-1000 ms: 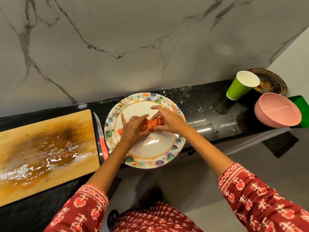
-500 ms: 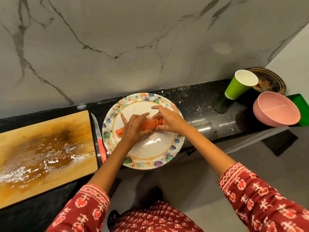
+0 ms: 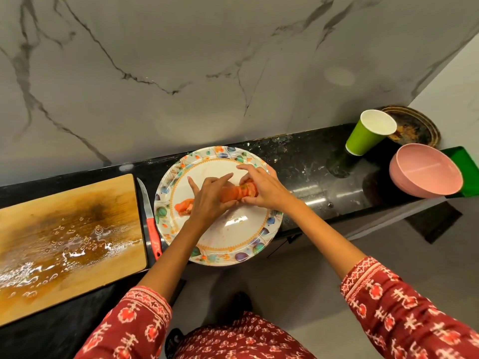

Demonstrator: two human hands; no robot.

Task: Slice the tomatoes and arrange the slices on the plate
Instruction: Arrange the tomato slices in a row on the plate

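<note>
Fingers of the left hand (image 3: 210, 200) lie fairly straight and slightly spread, pressing down on a row of tomato slices (image 3: 233, 194) in the middle of the plate (image 3: 233, 244), the thumb sticking out toward the far-left rim. Opposite it, the right hand (image 3: 261, 189) curls its fingers round the right end of the same row, the index finger reaching forward over the top while the thumb tucks under the near side. Both forearms come up from the bottom edge, bare below red patterned sleeves (image 3: 404, 312). One slice (image 3: 184, 206) lies flat at the left end of the row, just clear of the left palm. Underneath, the plate is white with a leafy, colourful border and sits on a narrow black counter (image 3: 311, 161), its near edge overhanging the counter front. Just left of the plate a knife (image 3: 150, 221) with a red handle lies lengthwise, blade pointing to the wall, between the plate and a wet, stained wooden cutting board (image 3: 70, 229). Toward the right stand a green paper cup (image 3: 368, 133), a pink bowl (image 3: 425, 174), a dark round dish (image 3: 414, 125) behind them and a green object (image 3: 464, 161) partly covered by the bowl. Grey-veined marble (image 3: 207, 60) fills the wall behind. How many slices make up the row cannot be told, since the hands cover most of it; the board is cut off at the left edge.
</note>
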